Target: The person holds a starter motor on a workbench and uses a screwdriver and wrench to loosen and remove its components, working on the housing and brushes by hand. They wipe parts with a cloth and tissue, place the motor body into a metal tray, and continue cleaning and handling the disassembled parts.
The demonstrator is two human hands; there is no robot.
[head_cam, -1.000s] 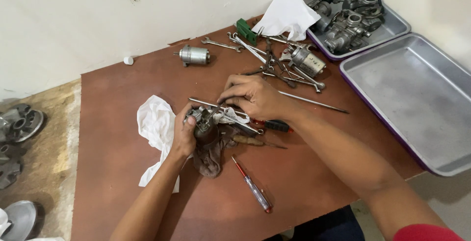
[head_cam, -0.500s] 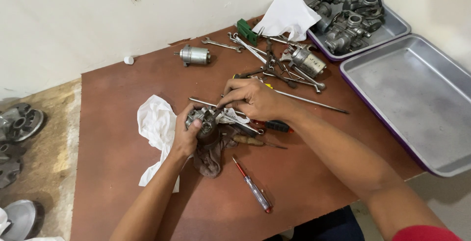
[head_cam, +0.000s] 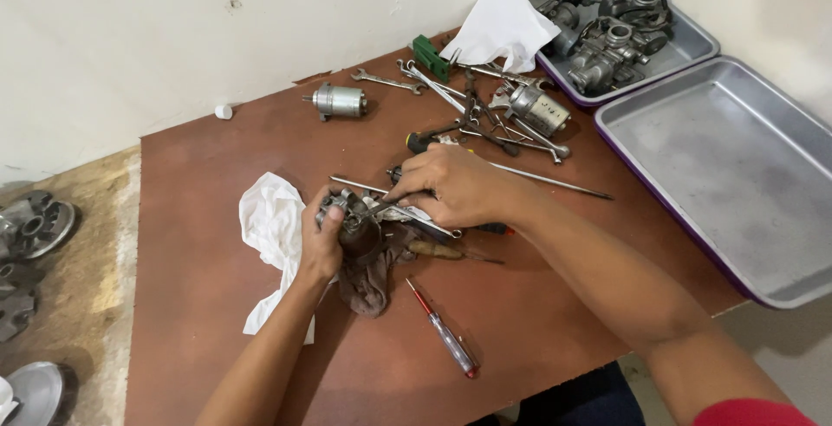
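At the centre of the frame the left hand (head_cam: pixel 322 240) stays wrapped around a small grey metal engine part (head_cam: pixel 351 218) resting on a dark rag (head_cam: pixel 374 270), as it was a second ago. The right hand (head_cam: pixel 455 185) has shifted slightly left, its fingers pinched together on a thin tool (head_cam: pixel 383 207) whose tip now meets the part. The white cloth (head_cam: pixel 270 231) to the left and the red-handled screwdriver (head_cam: pixel 444 329) below lie unchanged on the brown table (head_cam: pixel 199 175).
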